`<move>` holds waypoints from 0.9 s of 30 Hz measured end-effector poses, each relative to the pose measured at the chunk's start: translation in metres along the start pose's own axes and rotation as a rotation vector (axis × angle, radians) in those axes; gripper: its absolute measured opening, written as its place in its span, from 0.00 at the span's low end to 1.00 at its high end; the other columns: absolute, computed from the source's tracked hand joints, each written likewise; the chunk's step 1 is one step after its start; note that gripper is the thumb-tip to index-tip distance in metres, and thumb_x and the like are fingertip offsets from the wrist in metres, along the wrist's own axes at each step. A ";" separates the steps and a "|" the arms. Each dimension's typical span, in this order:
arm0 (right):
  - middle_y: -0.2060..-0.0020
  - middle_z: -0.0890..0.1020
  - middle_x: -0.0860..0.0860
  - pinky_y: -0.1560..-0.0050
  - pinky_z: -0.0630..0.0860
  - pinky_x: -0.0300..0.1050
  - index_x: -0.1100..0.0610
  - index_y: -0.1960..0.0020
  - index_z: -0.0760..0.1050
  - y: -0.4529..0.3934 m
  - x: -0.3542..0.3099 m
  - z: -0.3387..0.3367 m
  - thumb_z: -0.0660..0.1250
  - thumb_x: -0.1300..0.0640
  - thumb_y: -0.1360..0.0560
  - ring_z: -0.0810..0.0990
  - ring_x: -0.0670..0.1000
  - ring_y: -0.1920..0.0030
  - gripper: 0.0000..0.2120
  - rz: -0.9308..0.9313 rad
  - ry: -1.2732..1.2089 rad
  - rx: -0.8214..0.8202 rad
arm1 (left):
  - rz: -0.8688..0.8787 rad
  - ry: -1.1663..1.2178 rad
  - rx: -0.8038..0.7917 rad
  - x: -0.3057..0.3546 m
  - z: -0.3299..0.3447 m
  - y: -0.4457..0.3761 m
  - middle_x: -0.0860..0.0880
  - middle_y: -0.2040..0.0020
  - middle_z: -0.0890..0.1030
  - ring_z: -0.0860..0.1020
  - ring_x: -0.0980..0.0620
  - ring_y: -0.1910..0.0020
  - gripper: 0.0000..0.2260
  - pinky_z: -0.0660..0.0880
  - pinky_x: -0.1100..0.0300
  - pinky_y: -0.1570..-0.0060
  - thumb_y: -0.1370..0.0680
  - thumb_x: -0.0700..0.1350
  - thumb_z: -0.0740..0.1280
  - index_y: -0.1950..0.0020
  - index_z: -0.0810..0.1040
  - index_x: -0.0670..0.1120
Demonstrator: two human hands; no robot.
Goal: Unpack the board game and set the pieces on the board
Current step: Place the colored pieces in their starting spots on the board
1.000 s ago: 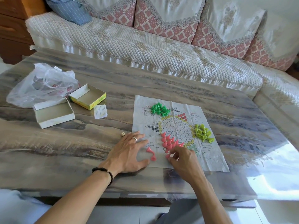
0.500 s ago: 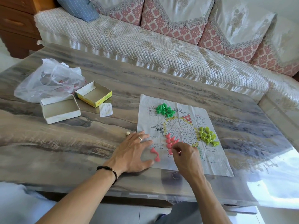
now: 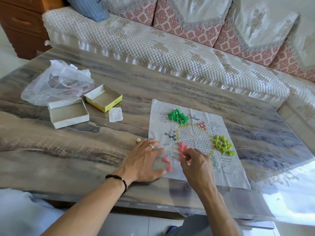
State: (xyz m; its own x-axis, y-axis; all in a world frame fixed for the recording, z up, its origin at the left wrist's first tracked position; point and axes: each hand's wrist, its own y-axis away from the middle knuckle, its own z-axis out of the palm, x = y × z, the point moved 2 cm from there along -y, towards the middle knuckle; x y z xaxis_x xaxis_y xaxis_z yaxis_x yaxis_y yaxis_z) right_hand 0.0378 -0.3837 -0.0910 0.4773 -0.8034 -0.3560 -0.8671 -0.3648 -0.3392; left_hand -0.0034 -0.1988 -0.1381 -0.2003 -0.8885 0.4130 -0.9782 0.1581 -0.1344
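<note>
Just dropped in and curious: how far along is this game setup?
Done: cardboard box halves emptied, paper game board spread out. In hand: right hand sets pink cone pieces; left hand steadies the sheet. Left: dark green and lime piles, two stray pink cones.

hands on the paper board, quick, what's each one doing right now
Left hand: open, fingers spread flat on the white paper game board.
Right hand: pinching a pink plastic cone piece.
</note>
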 end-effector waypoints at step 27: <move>0.68 0.81 0.49 0.64 0.76 0.44 0.58 0.61 0.82 0.000 0.021 -0.029 0.68 0.62 0.28 0.78 0.47 0.67 0.05 0.101 -0.038 -0.141 | 0.025 -0.005 0.018 0.005 -0.008 0.002 0.49 0.23 0.61 0.51 0.53 0.23 0.36 0.40 0.63 0.30 0.28 0.68 0.61 0.26 0.66 0.48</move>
State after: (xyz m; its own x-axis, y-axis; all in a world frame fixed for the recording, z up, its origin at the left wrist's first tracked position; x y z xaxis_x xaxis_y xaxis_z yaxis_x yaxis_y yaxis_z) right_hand 0.0441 -0.4140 -0.0735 0.3895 -0.8219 -0.4158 -0.9210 -0.3475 -0.1759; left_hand -0.0067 -0.1993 -0.1292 -0.2245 -0.8866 0.4045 -0.9718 0.1729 -0.1605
